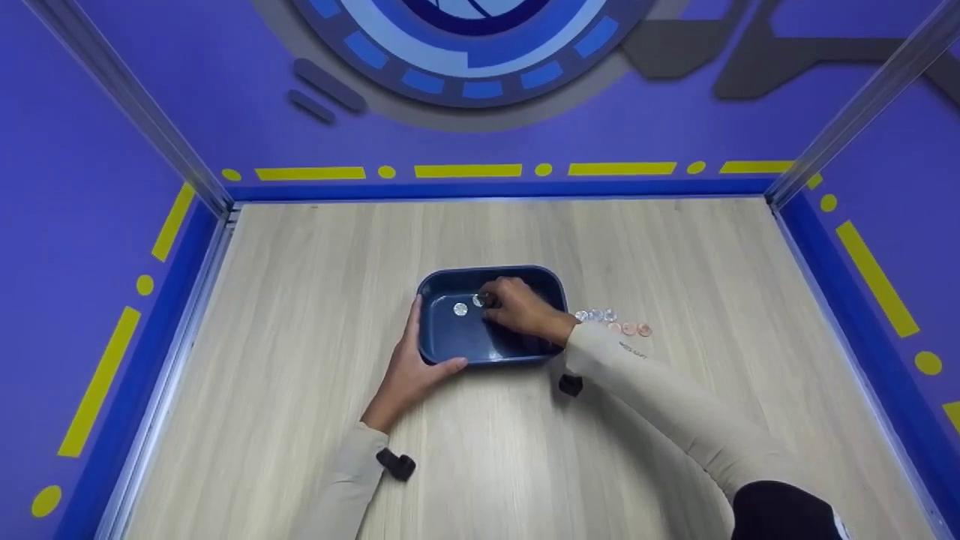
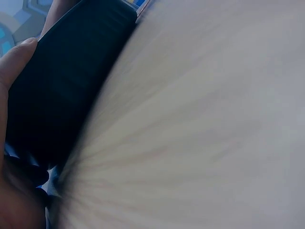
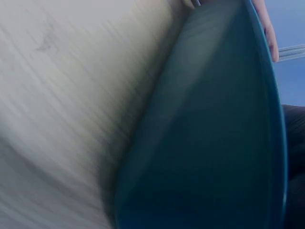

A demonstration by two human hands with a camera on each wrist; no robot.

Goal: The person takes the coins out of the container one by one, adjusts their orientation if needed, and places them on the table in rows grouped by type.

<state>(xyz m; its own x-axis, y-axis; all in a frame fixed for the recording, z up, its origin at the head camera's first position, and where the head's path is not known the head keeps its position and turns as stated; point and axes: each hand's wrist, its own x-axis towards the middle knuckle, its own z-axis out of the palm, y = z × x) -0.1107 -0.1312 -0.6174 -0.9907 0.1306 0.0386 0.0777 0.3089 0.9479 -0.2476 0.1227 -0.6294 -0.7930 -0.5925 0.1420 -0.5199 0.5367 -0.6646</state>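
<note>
A dark blue rectangular tray sits on the table. My left hand grips its near left corner, fingers along the left side and thumb at the front rim; the left wrist view shows the thumb against the outer wall. Inside the tray, my right hand reaches down with curled fingers and pinches a silvery coin at the fingertips. Another silvery coin lies flat on the tray floor just left of it. The right wrist view shows mostly the tray's outer wall; the right fingers are hidden there.
Right of the tray, several silvery coins lie in a row, with several copper-coloured coins in front, partly covered by the right forearm. Blue walls with yellow marks enclose the wooden table at the back and sides.
</note>
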